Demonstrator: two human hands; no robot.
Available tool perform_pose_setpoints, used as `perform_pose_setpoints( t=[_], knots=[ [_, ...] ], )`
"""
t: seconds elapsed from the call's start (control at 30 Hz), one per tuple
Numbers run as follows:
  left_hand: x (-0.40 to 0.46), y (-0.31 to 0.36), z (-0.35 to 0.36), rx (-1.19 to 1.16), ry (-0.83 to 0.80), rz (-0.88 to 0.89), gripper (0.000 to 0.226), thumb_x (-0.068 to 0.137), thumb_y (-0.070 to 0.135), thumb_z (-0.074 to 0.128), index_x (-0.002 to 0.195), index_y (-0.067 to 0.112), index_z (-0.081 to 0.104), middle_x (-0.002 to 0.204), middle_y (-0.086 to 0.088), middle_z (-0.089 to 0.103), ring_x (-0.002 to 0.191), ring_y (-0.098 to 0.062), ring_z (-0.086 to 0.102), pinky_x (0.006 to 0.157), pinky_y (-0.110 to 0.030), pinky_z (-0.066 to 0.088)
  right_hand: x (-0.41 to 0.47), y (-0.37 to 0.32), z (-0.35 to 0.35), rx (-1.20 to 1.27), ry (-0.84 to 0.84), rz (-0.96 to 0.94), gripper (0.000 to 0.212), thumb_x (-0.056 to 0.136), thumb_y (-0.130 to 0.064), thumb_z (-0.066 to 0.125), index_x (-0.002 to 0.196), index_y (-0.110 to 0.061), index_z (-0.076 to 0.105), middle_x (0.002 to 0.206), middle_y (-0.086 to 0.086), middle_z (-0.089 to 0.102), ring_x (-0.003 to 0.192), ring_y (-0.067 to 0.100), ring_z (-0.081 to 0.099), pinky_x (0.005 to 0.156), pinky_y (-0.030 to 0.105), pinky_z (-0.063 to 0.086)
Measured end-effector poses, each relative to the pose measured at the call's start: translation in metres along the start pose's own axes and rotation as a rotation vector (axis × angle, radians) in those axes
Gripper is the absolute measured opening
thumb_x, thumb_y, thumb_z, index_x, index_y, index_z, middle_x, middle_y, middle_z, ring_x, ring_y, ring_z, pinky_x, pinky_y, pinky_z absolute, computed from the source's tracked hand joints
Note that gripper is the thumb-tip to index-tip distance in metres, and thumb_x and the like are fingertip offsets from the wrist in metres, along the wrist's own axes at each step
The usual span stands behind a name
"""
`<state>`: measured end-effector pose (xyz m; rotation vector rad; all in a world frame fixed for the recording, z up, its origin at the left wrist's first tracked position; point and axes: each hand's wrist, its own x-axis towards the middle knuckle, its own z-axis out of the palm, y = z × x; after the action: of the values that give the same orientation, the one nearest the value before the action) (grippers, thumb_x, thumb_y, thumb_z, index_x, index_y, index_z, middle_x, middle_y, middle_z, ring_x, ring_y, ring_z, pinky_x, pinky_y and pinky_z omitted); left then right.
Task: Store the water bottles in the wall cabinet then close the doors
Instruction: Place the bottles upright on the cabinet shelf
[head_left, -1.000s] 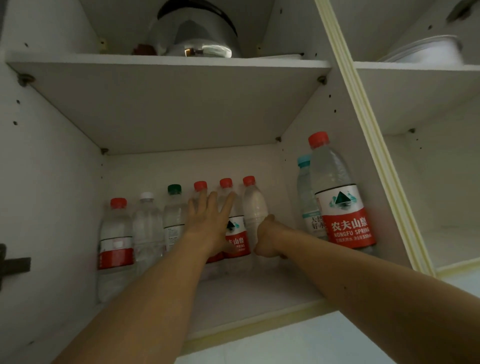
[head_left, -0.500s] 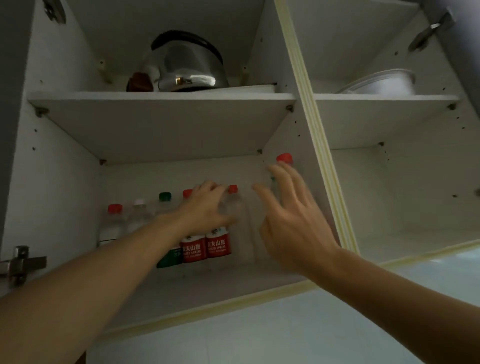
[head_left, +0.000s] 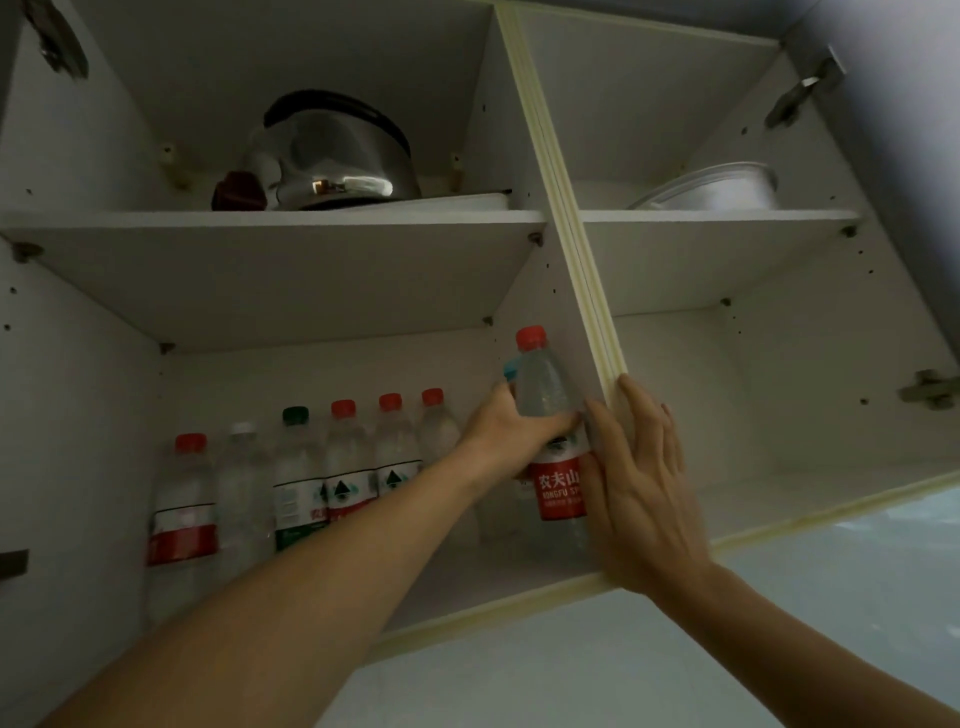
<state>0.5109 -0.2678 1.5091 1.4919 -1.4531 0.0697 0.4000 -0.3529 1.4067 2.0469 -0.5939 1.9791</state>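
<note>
The white wall cabinet (head_left: 566, 270) stands open above me. Several water bottles (head_left: 343, 467) line the back of its lower left shelf. At that shelf's right side stands a taller red-capped bottle (head_left: 545, 384) with a red label. My left hand (head_left: 511, 431) grips its upper body. My right hand (head_left: 636, 483) lies with straight fingers against the bottle's right side and the cabinet's middle divider. A blue-capped bottle (head_left: 510, 370) peeks out behind the left hand, mostly hidden.
A steel kettle (head_left: 332, 156) sits on the upper left shelf and a white bowl (head_left: 717, 187) on the upper right shelf. The right door (head_left: 904, 156) hangs open at the far right, with hinges (head_left: 930, 389) showing. The lower right compartment holds nothing visible.
My left hand has left the row of bottles and moved right to grip the tall red-capped bottle. My right hand has come against that bottle's side. The view has tilted upward.
</note>
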Motion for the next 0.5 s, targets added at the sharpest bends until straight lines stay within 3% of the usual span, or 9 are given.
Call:
perform_pose_setpoints(
  t=[0.07,0.23,0.4,0.5],
  knots=[
    [0.000,0.002,-0.003,-0.022,0.006,-0.031,0.057,0.078,0.045,0.082,0.123,0.030,0.050,0.113,0.002,0.067,0.100,-0.018,0.069,0.085,-0.045,0.061,0.000,-0.001,-0.001,0.009,-0.004,-0.004,0.058,0.104,-0.041,0.026,0.150,-0.010,0.041,0.161,0.019,0.018,0.152,0.035,0.018,0.120,0.060,0.024],
    [-0.013,0.001,-0.025,0.007,0.038,-0.108,0.061,0.082,0.034,0.081,0.131,0.019,0.049,0.116,-0.007,0.065,0.099,-0.024,0.069,0.080,-0.046,0.063,-0.002,0.000,-0.003,-0.025,-0.025,-0.012,0.057,0.102,-0.040,0.031,0.151,-0.012,0.039,0.163,0.019,0.015,0.153,0.034,0.013,0.121,0.059,0.020],
    [-0.031,-0.020,-0.074,0.121,0.130,-0.141,0.036,0.083,0.031,0.081,0.108,0.028,0.054,0.099,0.002,0.068,0.086,-0.016,0.070,0.062,-0.030,0.057,-0.004,0.003,-0.004,-0.069,-0.033,-0.039,0.058,0.101,-0.038,0.033,0.150,-0.009,0.038,0.162,0.021,0.014,0.153,0.036,0.011,0.122,0.059,0.019],
    [-0.041,-0.036,-0.108,0.225,0.235,-0.200,0.039,0.082,0.031,0.082,0.107,0.027,0.053,0.100,0.001,0.065,0.086,-0.016,0.067,0.065,-0.033,0.055,-0.002,0.002,-0.004,-0.099,-0.040,-0.079,0.062,0.099,-0.043,0.032,0.149,-0.007,0.040,0.161,0.025,0.015,0.153,0.040,0.012,0.120,0.063,0.019]
  ],
)
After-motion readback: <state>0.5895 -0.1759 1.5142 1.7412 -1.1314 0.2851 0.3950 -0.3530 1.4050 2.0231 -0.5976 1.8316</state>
